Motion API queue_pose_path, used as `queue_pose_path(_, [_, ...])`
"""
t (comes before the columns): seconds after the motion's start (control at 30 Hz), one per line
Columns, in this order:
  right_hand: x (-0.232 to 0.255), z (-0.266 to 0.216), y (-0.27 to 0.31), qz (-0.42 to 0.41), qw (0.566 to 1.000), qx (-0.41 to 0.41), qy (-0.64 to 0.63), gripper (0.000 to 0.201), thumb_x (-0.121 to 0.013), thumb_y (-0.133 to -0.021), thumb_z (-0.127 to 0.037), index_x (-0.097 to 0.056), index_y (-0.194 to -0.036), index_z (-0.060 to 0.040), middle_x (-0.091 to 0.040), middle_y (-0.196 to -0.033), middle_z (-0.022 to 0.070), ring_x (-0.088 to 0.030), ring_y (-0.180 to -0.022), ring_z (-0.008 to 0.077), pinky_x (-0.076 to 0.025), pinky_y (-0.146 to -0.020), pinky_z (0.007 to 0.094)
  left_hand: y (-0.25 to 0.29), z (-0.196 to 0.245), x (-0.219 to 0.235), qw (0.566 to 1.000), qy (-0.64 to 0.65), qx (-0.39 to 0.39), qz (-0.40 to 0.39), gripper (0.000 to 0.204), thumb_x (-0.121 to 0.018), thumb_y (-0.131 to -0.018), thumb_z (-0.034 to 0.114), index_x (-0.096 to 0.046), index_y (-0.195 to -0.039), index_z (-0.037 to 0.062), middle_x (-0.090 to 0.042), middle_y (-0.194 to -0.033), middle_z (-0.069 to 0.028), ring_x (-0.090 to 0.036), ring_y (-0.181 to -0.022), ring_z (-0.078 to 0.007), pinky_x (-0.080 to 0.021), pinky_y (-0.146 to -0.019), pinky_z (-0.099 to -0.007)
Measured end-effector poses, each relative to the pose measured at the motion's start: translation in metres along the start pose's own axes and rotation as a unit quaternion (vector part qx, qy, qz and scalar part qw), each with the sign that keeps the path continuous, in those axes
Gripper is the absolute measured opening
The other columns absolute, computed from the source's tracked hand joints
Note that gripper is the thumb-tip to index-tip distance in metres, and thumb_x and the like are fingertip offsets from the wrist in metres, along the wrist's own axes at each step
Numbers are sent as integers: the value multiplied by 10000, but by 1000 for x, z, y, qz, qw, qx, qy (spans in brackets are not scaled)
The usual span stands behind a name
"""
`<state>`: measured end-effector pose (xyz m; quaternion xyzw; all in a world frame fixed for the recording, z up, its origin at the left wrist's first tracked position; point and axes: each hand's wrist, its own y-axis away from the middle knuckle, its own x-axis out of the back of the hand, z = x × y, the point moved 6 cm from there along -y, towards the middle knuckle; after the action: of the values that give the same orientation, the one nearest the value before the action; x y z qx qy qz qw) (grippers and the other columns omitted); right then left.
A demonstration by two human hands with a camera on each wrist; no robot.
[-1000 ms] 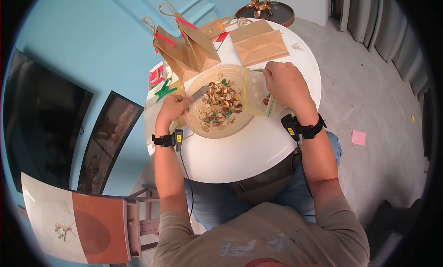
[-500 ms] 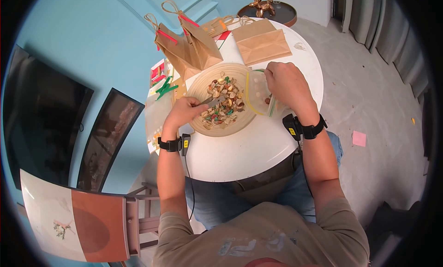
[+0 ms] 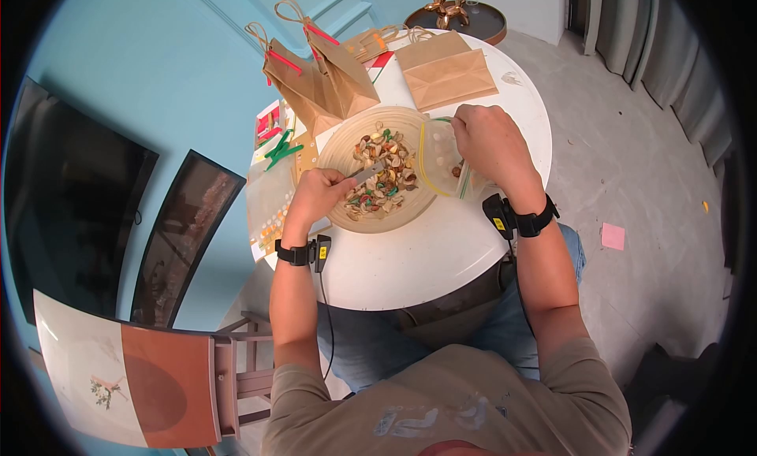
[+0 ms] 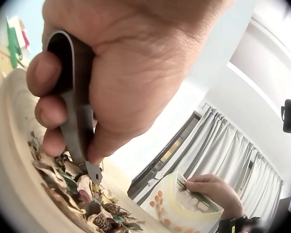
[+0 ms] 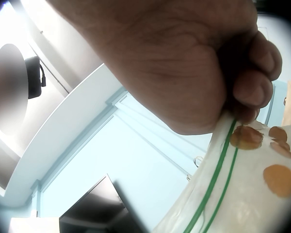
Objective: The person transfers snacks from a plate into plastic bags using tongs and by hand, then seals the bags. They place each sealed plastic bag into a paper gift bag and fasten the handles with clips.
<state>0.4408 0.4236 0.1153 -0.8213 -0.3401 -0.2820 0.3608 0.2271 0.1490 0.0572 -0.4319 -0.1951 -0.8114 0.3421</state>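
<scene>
My left hand (image 3: 319, 194) grips metal tongs (image 4: 77, 116) by their bent end, with the tips down at the potpourri (image 4: 82, 189). Dried petals and small cone-like pieces make up this mix, heaped in a round pale wooden bowl (image 3: 347, 217). On the bowl's right side my right hand (image 3: 495, 145) pinches the top edge of a zip bag (image 3: 436, 160), clear with orange dots and a green seal line (image 5: 216, 184). The bag's mouth faces the bowl, and a few brown pieces show inside it.
Two brown paper bags (image 3: 335, 89) with red strips stand behind the bowl, and another paper bag (image 3: 449, 81) lies at the back right. Green clips (image 3: 282, 150) and dotted bags (image 3: 272, 208) are on the left of the white table (image 3: 394, 279).
My left hand has swung the tongs from the bowl's left rim inward over the potpourri, then shifted slightly. The right hand keeps the bag in place.
</scene>
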Motion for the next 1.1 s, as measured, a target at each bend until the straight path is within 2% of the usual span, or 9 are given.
queue_pose_path(0.1, [-1, 0, -1, -4, 1000, 0, -1, 257, -640, -1012, -86, -756, -859, 86, -719, -830, 333, -747, -789, 492, -600, -803, 555, 2, 2, 0, 1000, -3, -7, 3, 329, -826, -1024, 279, -843, -905, -27, -697, -670, -17, -572, -627, -81, -474, -602, -307])
queue_pose_path(0.17, [-1, 1, -1, -3, 1000, 1, -2, 258, -640, -1011, -89, -757, -863, 86, -722, -835, 333, -749, -795, 493, -601, -806, 555, 6, 7, 6, 1000, 7, 8, 17, 337, -840, -1003, 304, -866, -970, -31, -746, -685, -114, -666, -621, -163, -548, -656, -355])
queue_pose_path(0.4, [-8, 3, -2, -15, 1000, -7, -3, 259, -639, -1011, -103, -779, -898, 83, -741, -866, 331, -763, -833, 493, -611, -833, 554, 20, 38, 37, 999, -5, 8, 45, 300, -825, -1019, 253, -857, -981, -42, -747, -701, -98, -646, -623, -150, -518, -630, -352])
queue_pose_path(0.57, [-10, 0, -2, -19, 1000, -11, 2, 263, -637, -1014, -108, -785, -906, 81, -743, -869, 331, -765, -838, 493, -613, -840, 554, 31, 89, 47, 998, -2, -57, 40, 266, -823, -1014, 201, -833, -948, -56, -722, -711, -47, -600, -655, -95, -493, -631, -310])
queue_pose_path(0.77, [-9, -1, -1, -15, 1000, -4, 6, 271, -642, -1020, -115, -780, -891, 80, -741, -858, 327, -762, -828, 491, -611, -838, 553, 35, 147, 27, 987, -90, -130, 1, 296, -848, -983, 259, -820, -953, -35, -720, -712, -42, -566, -640, -114, -458, -608, -322])
queue_pose_path(0.87, [-2, 0, 0, -6, 1000, -6, -2, 268, -642, -1020, -109, -773, -882, 80, -739, -854, 327, -760, -820, 491, -608, -832, 554, 19, 104, 47, 992, 11, -99, 83, 352, -845, -985, 307, -807, -927, -38, -720, -709, -37, -558, -611, -117, -447, -590, -321])
queue_pose_path(0.9, [-1, 0, 0, -9, 1000, -7, -3, 265, -643, -1019, -106, -770, -878, 80, -739, -853, 327, -759, -818, 491, -606, -829, 555, 12, 89, 52, 992, 10, -99, 81, 352, -845, -985, 307, -807, -927, -38, -720, -709, -37, -558, -611, -117, -447, -590, -321])
queue_pose_path(0.97, [-1, 1, 0, -8, 1000, -6, -3, 261, -644, -1019, -104, -768, -880, 79, -739, -854, 326, -759, -818, 491, -606, -826, 555, -8, 44, 65, 995, 1, 15, 99, 390, -822, -1009, 342, -797, -889, -28, -719, -705, -38, -546, -551, -111, -425, -543, -313])
queue_pose_path(1.1, [0, 4, 0, -8, 1000, -9, 0, 254, -647, -1021, -103, -765, -886, 77, -739, -853, 323, -760, -819, 487, -606, -822, 551, -44, -39, 56, 994, -6, 84, 67, 479, -827, -994, 386, -780, -812, -55, -680, -640, -82, -585, -543, -142, -468, -560, -352])
